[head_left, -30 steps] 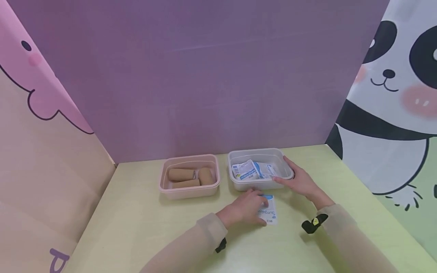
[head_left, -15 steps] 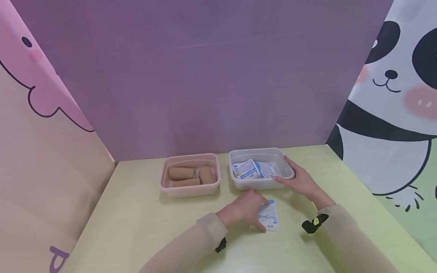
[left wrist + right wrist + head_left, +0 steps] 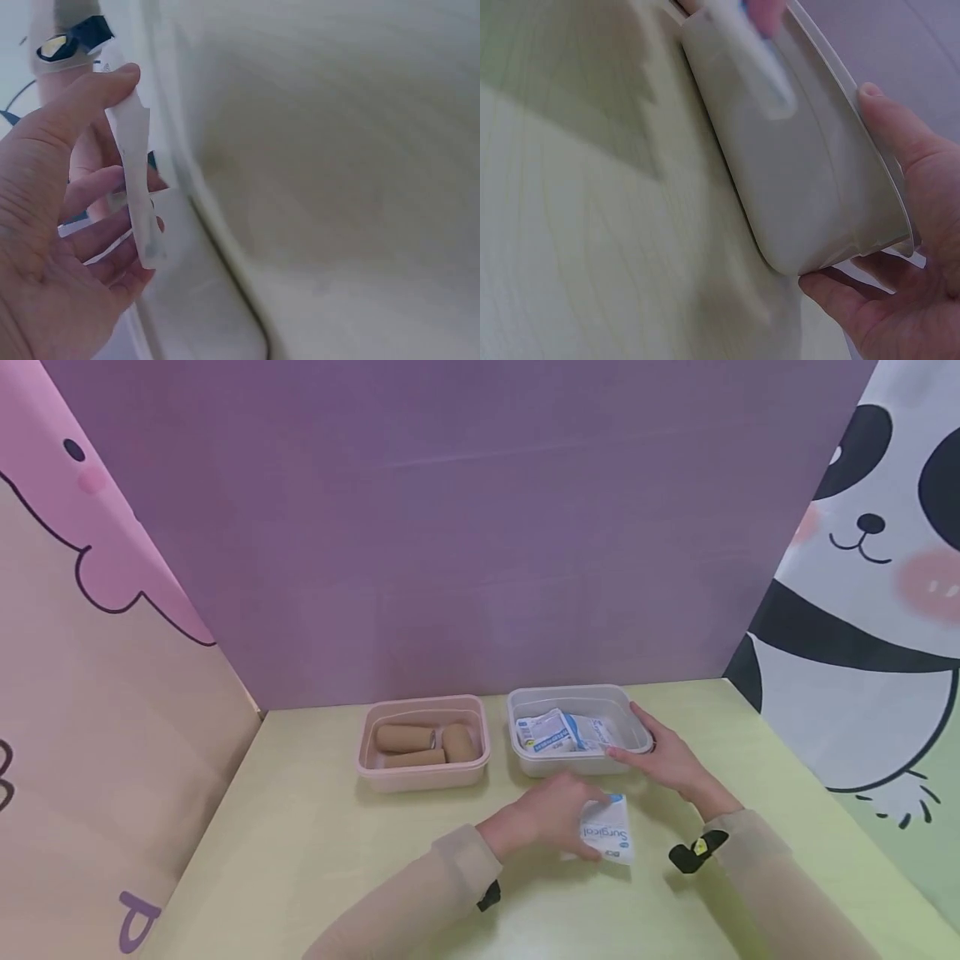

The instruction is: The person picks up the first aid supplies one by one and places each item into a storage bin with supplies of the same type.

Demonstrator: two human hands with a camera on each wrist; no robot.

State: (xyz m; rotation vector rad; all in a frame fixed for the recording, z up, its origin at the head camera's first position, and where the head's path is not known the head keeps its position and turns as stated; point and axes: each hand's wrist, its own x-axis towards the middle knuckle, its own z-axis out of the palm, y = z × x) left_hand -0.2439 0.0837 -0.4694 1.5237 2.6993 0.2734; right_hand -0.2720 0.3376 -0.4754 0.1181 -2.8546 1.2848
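Observation:
In the head view my left hand (image 3: 551, 817) grips a flat white-and-blue packet (image 3: 607, 831) by its edges, just in front of a white plastic box. Its printed word "Surgical" reads upside down. From the left wrist view the packet (image 3: 131, 169) is seen edge-on, thumb on one edge and fingers at the other. My right hand (image 3: 667, 764) holds the right end of the white box (image 3: 577, 766), thumb on the rim and fingers round the side, as the right wrist view of the box (image 3: 802, 165) also shows. Similar packets (image 3: 562, 732) lie inside that box.
Left of the white box stands a pink box (image 3: 423, 781) with several brown rolls (image 3: 405, 738) in it. Both sit on a pale yellow wood-grain table (image 3: 315, 852) near a purple back panel (image 3: 465, 543). A panda-printed panel (image 3: 862, 693) rises on the right.
The packet, first lying flat under my left hand, slid towards me and is now lifted and tilted in its grip. My right hand has stayed on the white box.

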